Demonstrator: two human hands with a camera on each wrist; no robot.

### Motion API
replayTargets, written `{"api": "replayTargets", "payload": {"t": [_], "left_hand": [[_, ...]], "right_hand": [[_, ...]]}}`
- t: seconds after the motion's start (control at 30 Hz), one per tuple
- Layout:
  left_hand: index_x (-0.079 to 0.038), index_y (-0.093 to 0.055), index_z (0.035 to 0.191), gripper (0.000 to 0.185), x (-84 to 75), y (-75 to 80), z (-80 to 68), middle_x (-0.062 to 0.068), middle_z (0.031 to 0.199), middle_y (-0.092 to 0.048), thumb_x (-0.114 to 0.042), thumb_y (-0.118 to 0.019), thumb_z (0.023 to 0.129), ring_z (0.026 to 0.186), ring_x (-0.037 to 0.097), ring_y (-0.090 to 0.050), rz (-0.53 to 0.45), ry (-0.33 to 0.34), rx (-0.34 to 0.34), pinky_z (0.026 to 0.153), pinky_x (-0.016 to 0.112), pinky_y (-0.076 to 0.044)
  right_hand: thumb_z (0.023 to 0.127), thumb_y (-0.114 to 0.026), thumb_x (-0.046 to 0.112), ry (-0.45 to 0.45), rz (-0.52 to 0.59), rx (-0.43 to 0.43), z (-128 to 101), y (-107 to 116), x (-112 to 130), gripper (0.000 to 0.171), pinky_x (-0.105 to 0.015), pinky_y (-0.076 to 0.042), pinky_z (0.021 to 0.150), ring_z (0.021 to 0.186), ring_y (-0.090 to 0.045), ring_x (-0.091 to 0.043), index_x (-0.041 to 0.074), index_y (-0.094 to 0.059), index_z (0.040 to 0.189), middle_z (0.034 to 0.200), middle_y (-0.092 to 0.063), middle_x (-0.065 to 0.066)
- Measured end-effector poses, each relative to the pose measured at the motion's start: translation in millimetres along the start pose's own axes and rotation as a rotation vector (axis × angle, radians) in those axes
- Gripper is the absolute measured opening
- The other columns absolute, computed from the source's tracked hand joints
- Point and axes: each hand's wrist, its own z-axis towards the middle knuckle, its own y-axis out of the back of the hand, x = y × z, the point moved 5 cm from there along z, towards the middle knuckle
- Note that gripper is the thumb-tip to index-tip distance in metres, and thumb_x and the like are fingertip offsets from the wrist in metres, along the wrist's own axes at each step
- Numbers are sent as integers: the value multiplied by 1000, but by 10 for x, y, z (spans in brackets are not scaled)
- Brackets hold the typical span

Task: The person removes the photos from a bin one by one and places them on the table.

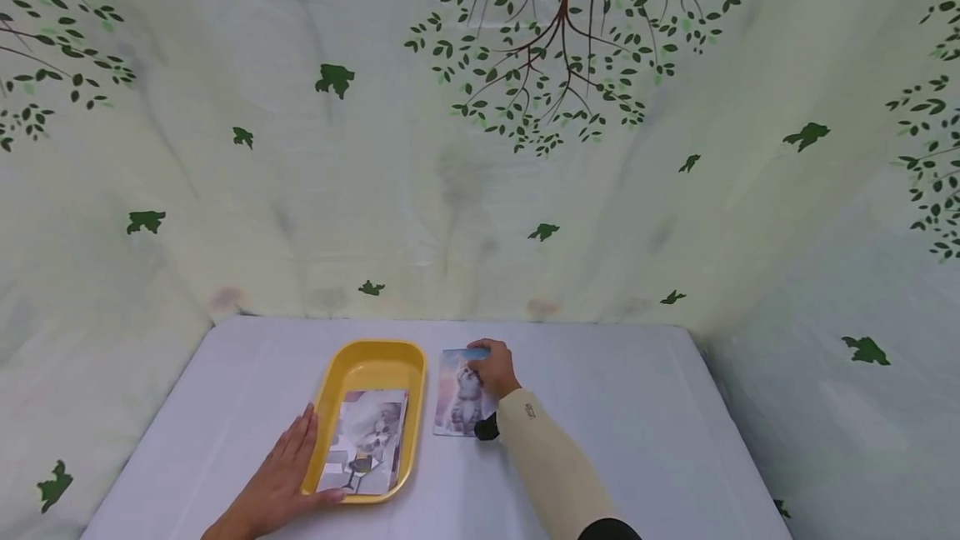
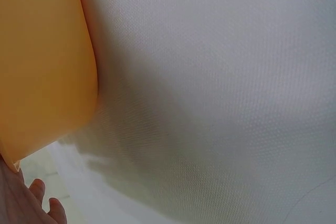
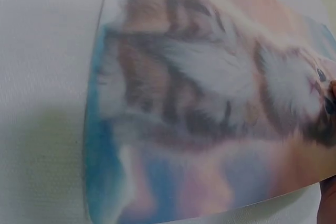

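Head view: right hand (image 1: 495, 369) pinches cat photo (image 1: 459, 397) lying on surface (image 1: 600, 407) beside yellow tray (image 1: 367, 361); left hand (image 1: 281, 473) flat, open, steadying tray. Thin photo likely to slip or crease.

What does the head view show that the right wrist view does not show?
Only the head view shows the yellow tray with a photo inside, the left hand resting flat at its side, the right hand and the leaf-printed cloth behind. Only the right wrist view shows the kitten's striped fur close up, blurred. Both show the kitten photo lying on the white table.
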Motion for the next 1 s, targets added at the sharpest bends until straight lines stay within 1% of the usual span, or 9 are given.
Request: {"api": "replayTargets", "payload": {"t": [0.07, 0.23, 0.37, 0.47, 0.53, 0.6, 0.73, 0.83, 1.0], "left_hand": [[6, -5, 151, 119, -3, 1, -2, 21, 160, -7, -63, -67, 77, 148, 20, 4, -3, 1, -4, 108, 15, 16], [5, -2, 152, 121, -7, -13, -2, 20, 160, -3, -64, -66, 77, 146, 13, 13, -29, 48, 48, 105, 14, 19], [4, 0, 152, 121, -5, -20, 22, 20, 160, -4, -65, -65, 77, 147, 30, 0, -75, 113, 116, 102, 14, 21], [5, -2, 152, 121, -12, -9, 34, 21, 160, -5, -65, -65, 76, 143, 39, -13, -89, 128, 129, 102, 15, 21], [4, 0, 152, 122, -20, 3, 28, 20, 160, -3, -66, -65, 76, 143, 39, -13, -84, 126, 131, 102, 15, 21], [4, -1, 152, 122, -25, 20, 20, 20, 160, -5, -65, -66, 76, 142, 39, -15, -68, 108, 107, 103, 16, 21], [4, -1, 152, 123, -20, 34, 10, 21, 159, -7, -65, -67, 75, 141, 40, -16, -46, 96, 87, 104, 17, 21], [4, -1, 152, 123, -10, 21, 11, 21, 159, -7, -65, -66, 75, 141, 41, -16, -66, 109, 105, 104, 17, 21], [4, -2, 152, 122, -2, 5, 16, 21, 159, -7, -65, -67, 75, 142, 41, -15, -101, 136, 136, 103, 16, 22]], "right_hand": [[84, -69, -2, 10, -15, -3, -7, 9, 10, 27, -34, -51, 70, 99, -60, -28, 4, -70, 111, 117, -64, -17], [84, -70, -2, 41, -44, -6, -51, 72, 11, 33, -43, -51, 85, 110, -59, -34, 0, -66, 117, 120, -64, -18], [83, -71, -2, 63, -40, -13, -69, 127, -14, 37, -46, -48, 94, 116, -56, -34, 0, -65, 120, 121, -63, -17], [84, -70, -1, 76, -43, -25, -74, 149, -20, 37, -42, -50, 86, 112, -56, -33, 3, -65, 121, 129, -58, -18], [85, -68, -1, 95, -32, -38, -83, 152, 0, 37, -42, -50, 81, 108, -56, -35, 3, -65, 121, 134, -55, -18], [86, -67, -2, 131, 12, -52, -89, 141, 52, 35, -44, -49, 85, 109, -56, -36, 1, -65, 121, 134, -55, -19], [87, -66, -2, 181, 149, -47, -95, 54, 214, 31, -46, -45, 98, 116, -56, -32, -3, -65, 118, 121, -64, -15], [87, -67, -1, 188, 202, -15, -118, -69, 376, 28, -39, -50, 93, 104, -62, -26, -4, -66, 115, 109, -68, -13], [87, -69, 3, 211, 197, 74, -223, -307, 634, 25, -27, -54, 85, 90, -64, -15, 1, -69, 112, 100, -69, -5]]}}
